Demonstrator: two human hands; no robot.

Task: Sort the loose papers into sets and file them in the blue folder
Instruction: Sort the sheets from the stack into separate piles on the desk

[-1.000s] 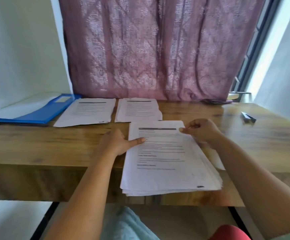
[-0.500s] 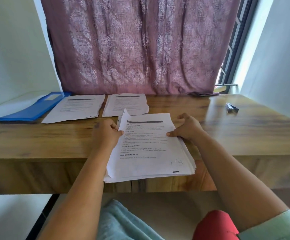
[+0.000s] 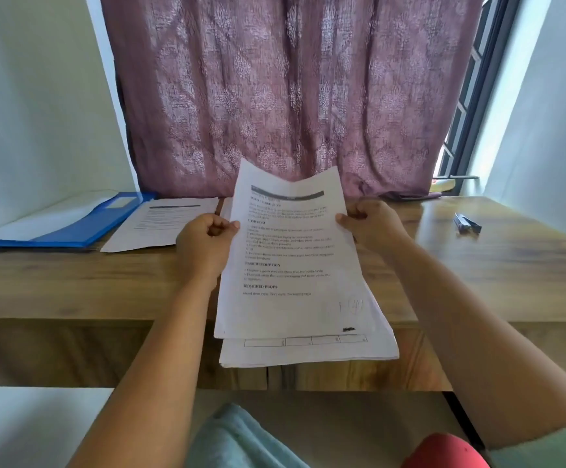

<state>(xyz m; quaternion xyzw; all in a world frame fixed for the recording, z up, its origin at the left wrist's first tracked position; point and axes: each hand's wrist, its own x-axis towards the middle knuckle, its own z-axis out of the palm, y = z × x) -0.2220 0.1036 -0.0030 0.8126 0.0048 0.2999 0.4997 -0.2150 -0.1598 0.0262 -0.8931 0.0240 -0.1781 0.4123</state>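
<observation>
A printed top sheet [image 3: 291, 265] is raised and tilted toward me over the stack of loose papers [image 3: 308, 352], which lies at the table's front edge. My left hand [image 3: 203, 244] pinches the sheet's left edge, and my right hand [image 3: 372, 224] pinches its right edge. The blue folder [image 3: 82, 224] lies open at the far left of the table. A sorted set of papers [image 3: 163, 224] lies just right of the folder. A second sorted set behind the raised sheet is almost entirely hidden.
The wooden table [image 3: 477, 275] stands against a purple curtain [image 3: 274, 96]. A small dark stapler-like object [image 3: 467, 224] lies at the back right. A window frame [image 3: 470, 96] is at the right, and my knees show below the table edge.
The top sheet went from lying flat on the stack to being lifted and tilted up between both hands. My left hand shifted from pressing the paper to pinching its edge.
</observation>
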